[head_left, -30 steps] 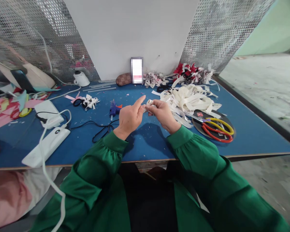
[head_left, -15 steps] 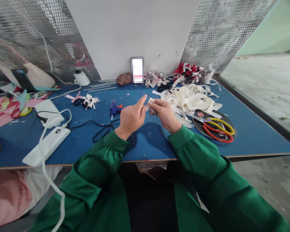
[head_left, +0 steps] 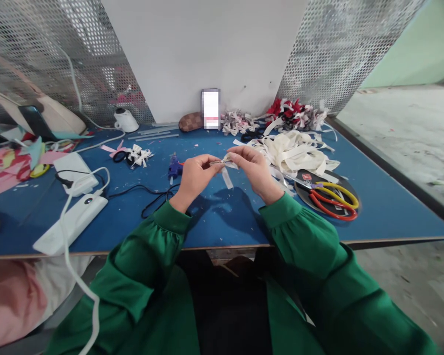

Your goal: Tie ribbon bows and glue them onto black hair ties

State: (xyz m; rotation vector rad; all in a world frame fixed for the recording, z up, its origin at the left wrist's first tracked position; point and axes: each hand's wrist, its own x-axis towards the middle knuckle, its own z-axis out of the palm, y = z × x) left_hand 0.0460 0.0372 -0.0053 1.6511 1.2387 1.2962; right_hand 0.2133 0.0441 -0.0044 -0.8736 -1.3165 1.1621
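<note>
Between my hands, above the blue tabletop, is a small piece of white ribbon with one tail hanging down. My left hand pinches one part of it between thumb and fingers. A folded part of the same ribbon is pinched by my right hand; the fingers hide its exact shape. Right of my right hand lies a loose heap of white ribbon strips. Scissors with one yellow and one red handle rest on a dark round disc. Beside my left hand stands a blue glue gun.
A phone leans on the white board beside a brown checked case. Finished-looking bows lie left. A white power strip and cables cover the left side. Red and white ribbon pieces are piled at the back right.
My left hand has turned over, its raised index finger now folded into a pinch on the ribbon. A ribbon tail now hangs below the fingers. My right hand keeps its pinch.
</note>
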